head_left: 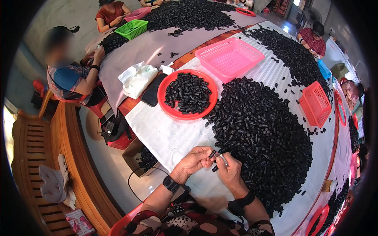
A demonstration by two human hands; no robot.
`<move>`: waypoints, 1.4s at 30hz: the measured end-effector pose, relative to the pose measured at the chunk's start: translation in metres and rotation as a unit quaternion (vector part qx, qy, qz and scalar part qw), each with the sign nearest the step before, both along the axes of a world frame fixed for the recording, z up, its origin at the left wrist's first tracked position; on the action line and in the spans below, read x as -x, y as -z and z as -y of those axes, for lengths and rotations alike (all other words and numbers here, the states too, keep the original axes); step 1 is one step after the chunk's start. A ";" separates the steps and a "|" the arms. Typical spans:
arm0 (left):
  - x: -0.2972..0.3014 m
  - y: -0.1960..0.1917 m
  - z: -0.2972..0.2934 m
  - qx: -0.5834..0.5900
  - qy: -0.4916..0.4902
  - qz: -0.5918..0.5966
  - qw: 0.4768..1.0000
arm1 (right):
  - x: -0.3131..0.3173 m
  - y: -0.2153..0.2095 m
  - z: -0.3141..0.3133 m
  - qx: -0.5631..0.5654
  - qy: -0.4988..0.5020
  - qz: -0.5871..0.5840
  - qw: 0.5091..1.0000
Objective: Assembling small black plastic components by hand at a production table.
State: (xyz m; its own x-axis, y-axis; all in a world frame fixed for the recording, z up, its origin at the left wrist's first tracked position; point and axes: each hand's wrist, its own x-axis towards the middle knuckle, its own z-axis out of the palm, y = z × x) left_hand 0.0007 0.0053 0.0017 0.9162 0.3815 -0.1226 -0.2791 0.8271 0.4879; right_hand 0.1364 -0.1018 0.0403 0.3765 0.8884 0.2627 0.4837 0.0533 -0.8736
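Near the table's front edge, my two hands meet beside a large heap of small black plastic pieces. My left hand pinches one small black piece between thumb and fingertips. Close against it, my right hand is closed, with a pale, shiny bit showing at its fingertips that is too small to name. Another black piece sticks out below the right fingers. Up and to the left of the hands, a round red tray holds many similar black pieces.
A pink basket stands beyond the heap, a red-pink basket to its right. By the red tray lie a dark phone and a white plastic bag. A green basket stands farther off. Other people sit around the tables.
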 end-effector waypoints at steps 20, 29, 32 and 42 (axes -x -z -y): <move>0.000 0.000 0.000 0.014 0.006 0.021 1.000 | -0.001 0.000 -0.001 0.011 -0.007 0.020 1.000; -0.002 -0.006 0.000 -0.007 0.017 -0.006 1.000 | 0.000 0.002 0.001 0.011 -0.015 0.038 0.999; -0.002 -0.006 0.000 0.003 0.018 -0.008 1.000 | 0.000 0.002 0.000 0.019 0.002 0.019 1.000; -0.001 -0.009 0.000 0.013 0.000 -0.018 1.000 | 0.002 -0.004 -0.001 0.013 -0.001 0.002 1.000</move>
State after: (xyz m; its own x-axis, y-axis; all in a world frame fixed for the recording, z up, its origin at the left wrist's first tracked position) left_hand 0.0013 0.0054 0.0103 0.9112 0.3772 -0.1655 -0.2609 0.8395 0.4767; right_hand 0.1347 -0.1011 0.0443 0.3740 0.8954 0.2415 0.4864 0.0323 -0.8731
